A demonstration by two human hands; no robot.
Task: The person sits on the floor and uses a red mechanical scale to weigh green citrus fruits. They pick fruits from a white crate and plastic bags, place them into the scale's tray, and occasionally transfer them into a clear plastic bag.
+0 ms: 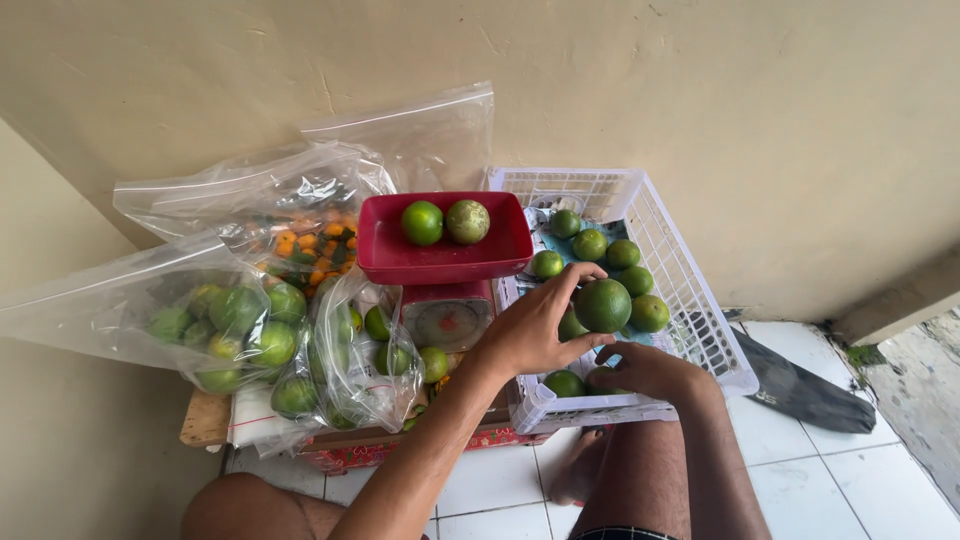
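My left hand [535,330] holds a large green citrus fruit [603,305] by the fingertips, just above the white plastic crate [690,290]. Lower in the same crate, my right hand [645,368] has its fingers curled over another green fruit [600,377]. Several more green fruits [590,245] lie loose in the crate. To the left stands a red kitchen scale [447,315] with a red tray [445,260] on top, and two green fruits [445,222] rest in that tray.
Clear plastic bags of green fruit [240,330] and small orange fruit [315,240] are piled left of the scale on a low wooden board [205,420]. A beige wall is close behind. A dark bag [810,390] lies on the white tiled floor at right. My knees are below.
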